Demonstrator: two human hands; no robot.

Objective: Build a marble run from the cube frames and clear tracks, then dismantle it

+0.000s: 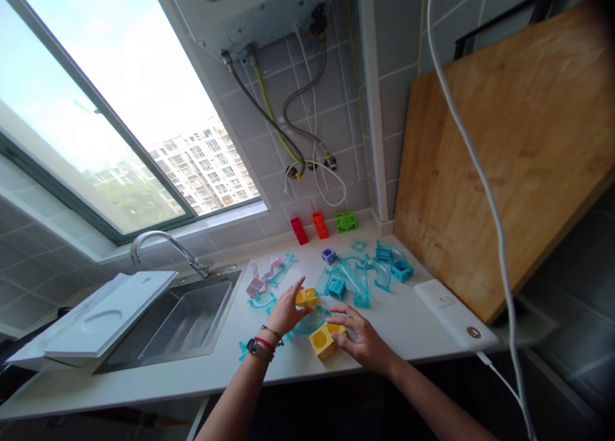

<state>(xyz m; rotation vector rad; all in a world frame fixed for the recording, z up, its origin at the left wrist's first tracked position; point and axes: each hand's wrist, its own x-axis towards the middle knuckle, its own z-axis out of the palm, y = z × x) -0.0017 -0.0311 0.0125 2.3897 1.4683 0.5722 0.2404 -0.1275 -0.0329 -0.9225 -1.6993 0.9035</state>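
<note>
On the white counter [384,329], my left hand [287,309] reaches over a yellow block [306,297], its thumb and fingers apart around the block's left side. My right hand [358,338] has its fingertips on a pair of joined yellow blocks [323,341] with round openings, near the counter's front edge. Between the hands lies a clear teal round piece [310,320]. Behind them are a teal cube [336,288], a purple cube [328,256] and several clear teal track pieces [354,281]. Whether the left fingertips touch the yellow block is unclear.
Pink pieces [257,282] lie at the left, beside the sink [192,316]. Red [298,231], orange [319,225] and green [345,221] blocks stand by the wall. A white power bank [454,316] and a wooden board [494,152] are at the right.
</note>
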